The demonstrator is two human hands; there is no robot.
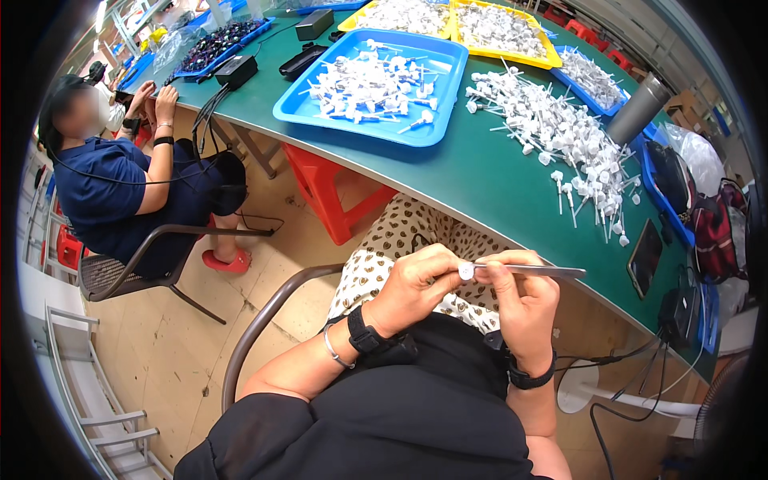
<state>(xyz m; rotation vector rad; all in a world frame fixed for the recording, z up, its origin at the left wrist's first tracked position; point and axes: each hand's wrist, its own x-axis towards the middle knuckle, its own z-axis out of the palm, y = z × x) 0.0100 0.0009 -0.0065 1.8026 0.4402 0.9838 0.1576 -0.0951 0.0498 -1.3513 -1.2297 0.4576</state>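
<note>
Above my lap, my left hand [426, 276] pinches a small white plastic piece [466, 271] with a round end. My right hand [522, 300] grips a slim metal tool [552, 271], perhaps tweezers or a blade, whose wide end points right. Its narrow tip meets the white piece. On the green table [472, 188] ahead, a loose heap of similar white stemmed pieces [560, 128] lies to the right. A blue tray [444, 96] with more of them stands left of the heap.
Yellow trays [552, 56] of white parts stand farther back. A grey tumbler [640, 108], a phone [645, 258] and bags [718, 228] are at the right. A red stool [328, 192] is under the table. On the left a co-worker [112, 172] sits in a chair.
</note>
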